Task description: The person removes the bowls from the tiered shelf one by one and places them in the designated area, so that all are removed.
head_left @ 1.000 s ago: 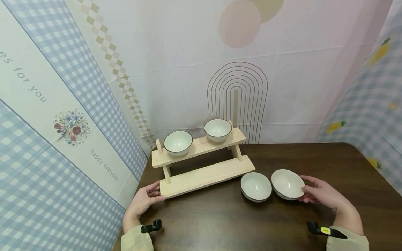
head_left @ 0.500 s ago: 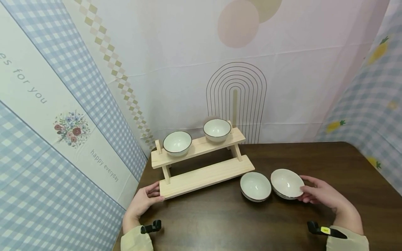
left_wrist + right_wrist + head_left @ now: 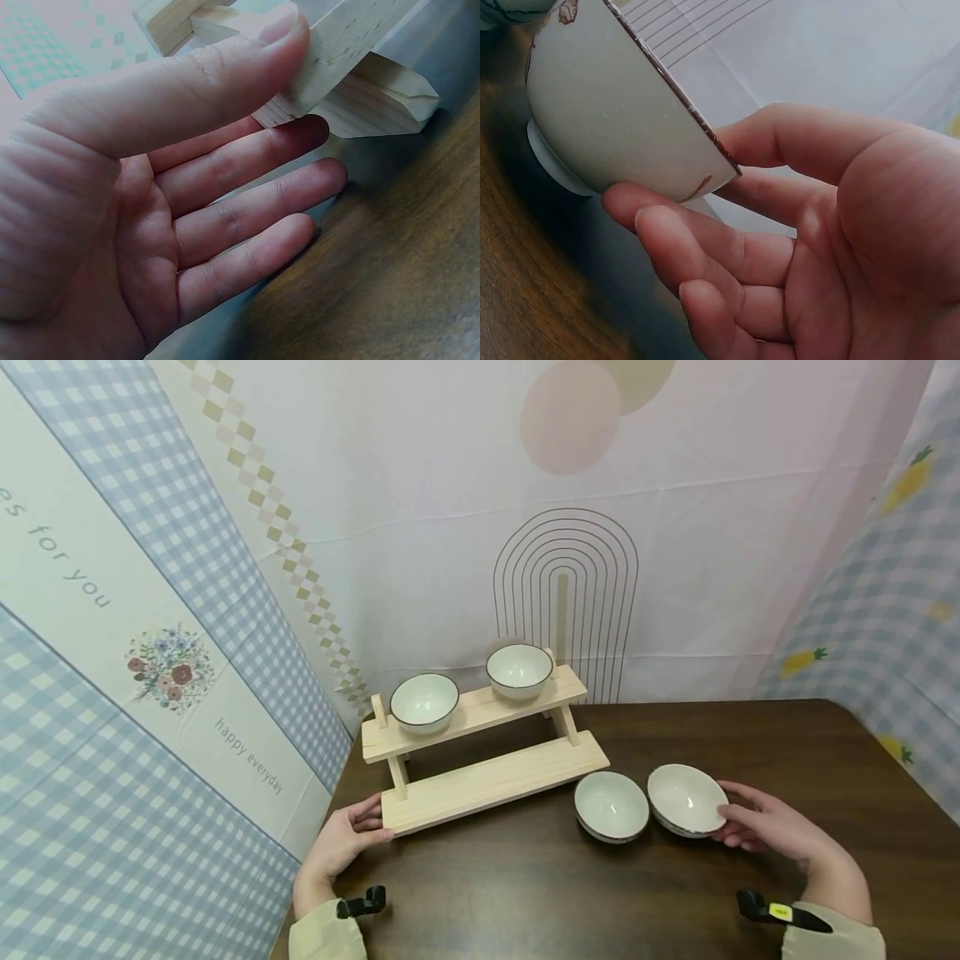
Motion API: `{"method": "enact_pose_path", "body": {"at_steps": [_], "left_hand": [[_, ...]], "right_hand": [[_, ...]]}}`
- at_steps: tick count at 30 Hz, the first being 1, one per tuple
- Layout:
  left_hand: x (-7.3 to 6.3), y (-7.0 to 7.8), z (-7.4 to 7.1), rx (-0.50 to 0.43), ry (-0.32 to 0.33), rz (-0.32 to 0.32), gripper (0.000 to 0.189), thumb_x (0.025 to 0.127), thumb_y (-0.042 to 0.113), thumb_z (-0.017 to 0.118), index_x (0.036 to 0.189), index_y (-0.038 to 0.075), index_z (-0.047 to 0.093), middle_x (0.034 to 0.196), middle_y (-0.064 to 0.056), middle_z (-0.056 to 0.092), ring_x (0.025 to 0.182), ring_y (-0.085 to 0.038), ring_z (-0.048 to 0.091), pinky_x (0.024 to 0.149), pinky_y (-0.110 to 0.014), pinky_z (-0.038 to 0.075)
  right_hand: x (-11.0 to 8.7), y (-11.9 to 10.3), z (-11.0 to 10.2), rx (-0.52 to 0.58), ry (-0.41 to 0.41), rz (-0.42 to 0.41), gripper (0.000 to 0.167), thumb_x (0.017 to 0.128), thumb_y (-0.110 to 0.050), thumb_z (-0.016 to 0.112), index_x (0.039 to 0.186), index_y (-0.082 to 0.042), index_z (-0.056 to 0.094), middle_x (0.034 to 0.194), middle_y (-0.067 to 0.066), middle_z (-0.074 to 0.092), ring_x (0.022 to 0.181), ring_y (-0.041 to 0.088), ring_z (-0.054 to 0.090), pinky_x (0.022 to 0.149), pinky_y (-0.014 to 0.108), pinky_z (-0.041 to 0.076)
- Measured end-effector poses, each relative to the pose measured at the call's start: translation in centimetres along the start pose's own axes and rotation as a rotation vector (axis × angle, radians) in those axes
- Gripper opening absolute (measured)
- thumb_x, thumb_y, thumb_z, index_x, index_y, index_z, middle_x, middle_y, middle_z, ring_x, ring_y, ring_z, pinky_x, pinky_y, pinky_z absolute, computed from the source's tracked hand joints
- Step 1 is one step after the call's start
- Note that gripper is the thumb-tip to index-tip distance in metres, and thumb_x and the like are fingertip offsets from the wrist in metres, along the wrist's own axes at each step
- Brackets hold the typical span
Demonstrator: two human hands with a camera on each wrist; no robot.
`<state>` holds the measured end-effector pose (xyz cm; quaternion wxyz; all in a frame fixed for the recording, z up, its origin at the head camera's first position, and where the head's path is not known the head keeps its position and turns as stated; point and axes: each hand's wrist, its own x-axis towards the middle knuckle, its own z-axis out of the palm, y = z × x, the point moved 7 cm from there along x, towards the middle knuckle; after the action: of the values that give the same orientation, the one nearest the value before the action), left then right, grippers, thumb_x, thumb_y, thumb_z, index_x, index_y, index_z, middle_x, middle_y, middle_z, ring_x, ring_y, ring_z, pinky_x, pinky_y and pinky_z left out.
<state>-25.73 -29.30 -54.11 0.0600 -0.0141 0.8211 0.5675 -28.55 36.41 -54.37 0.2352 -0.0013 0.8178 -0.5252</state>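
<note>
In the head view, my left hand (image 3: pixel 341 842) pinches the left end of the lower board of a two-tier wooden shelf (image 3: pixel 495 782). The left wrist view has the thumb over the board's end (image 3: pixel 330 60) and the fingers reaching under it. On the right, my right hand (image 3: pixel 776 822) holds a white bowl (image 3: pixel 686 797) by its rim. Seen from the right wrist, the thumb hooks over the dark rim and fingers support the bowl's outer wall (image 3: pixel 607 105); its foot is close over the table. Just left of it stands a second bowl (image 3: pixel 611 806).
Two more dark-rimmed bowls, the left one (image 3: pixel 424 702) and the right one (image 3: pixel 519 670), sit on the shelf's upper board. The dark wooden table (image 3: pixel 525 893) reaches back to a patterned cloth wall (image 3: pixel 420 568). A checked cloth (image 3: pixel 135 793) hangs along the left side.
</note>
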Motion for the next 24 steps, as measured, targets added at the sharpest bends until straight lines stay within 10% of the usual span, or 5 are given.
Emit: {"method": "enact_pose_path", "body": {"at_steps": [24], "left_hand": [[0.0,0.2,0.1,-0.025,-0.006,0.01,0.083,0.089,0.005,0.088,0.156,-0.015,0.042,0.135,-0.027,0.067,0.117,-0.037,0.071,0.087,-0.025,0.059]], "right_hand": [[0.2,0.3,-1.2,-0.072,0.069,0.013,0.078,0.115,-0.045,0.048,0.16,0.015,0.027,0.121,0.015,0.073,0.101,0.019,0.073,0.083,0.033,0.06]]}}
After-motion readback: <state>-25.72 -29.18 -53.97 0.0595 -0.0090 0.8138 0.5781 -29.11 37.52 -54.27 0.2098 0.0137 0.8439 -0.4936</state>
